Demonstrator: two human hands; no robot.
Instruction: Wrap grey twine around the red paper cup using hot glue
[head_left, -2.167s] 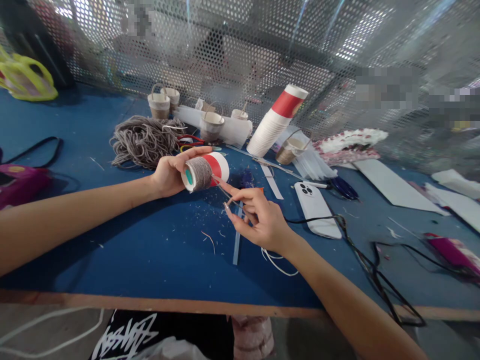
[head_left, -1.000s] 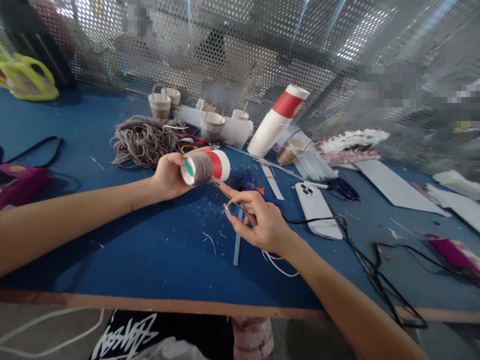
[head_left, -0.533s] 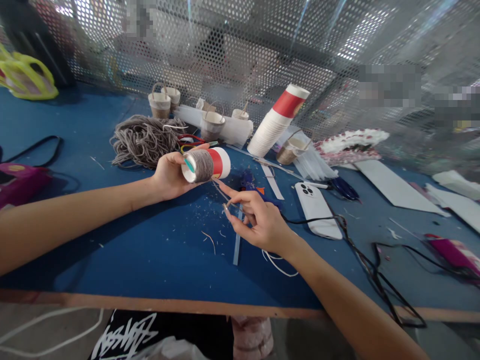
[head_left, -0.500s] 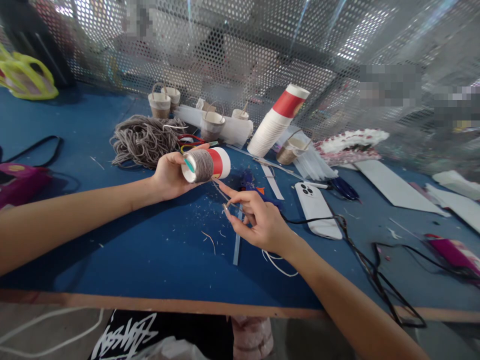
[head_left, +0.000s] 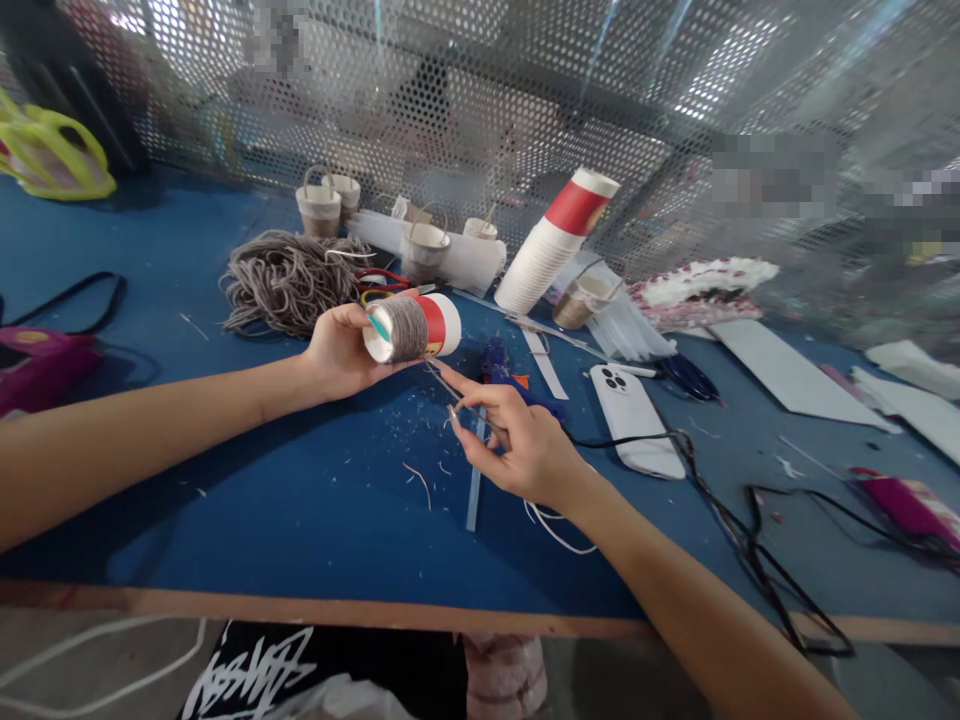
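Note:
My left hand (head_left: 337, 352) is wrapped round a red-and-white paper cup (head_left: 447, 326), tilted on its side with its base toward the left. Grey cord (head_left: 407, 330) winds in close turns round the base half of the cup; the red band and white rim end are bare. Something teal shows at the base beside my thumb. From the cup's underside a grey strand runs down to my right hand (head_left: 517, 440), whose bent fingers hold it, index finger pointing at the cup. Behind my left hand lies a tangled heap of grey cord (head_left: 281, 285).
Scissors (head_left: 379, 280) lie by the heap. Small cord-wrapped cups with handles (head_left: 425, 252) and a leaning stack of paper cups (head_left: 544, 250) stand at the back. Right of my right hand are a blue glue gun (head_left: 496, 362), a white phone (head_left: 636, 425) and black cables (head_left: 720, 500).
The cord strand between the cup and my right hand now shows straighter. The cup and both hands have hardly moved.

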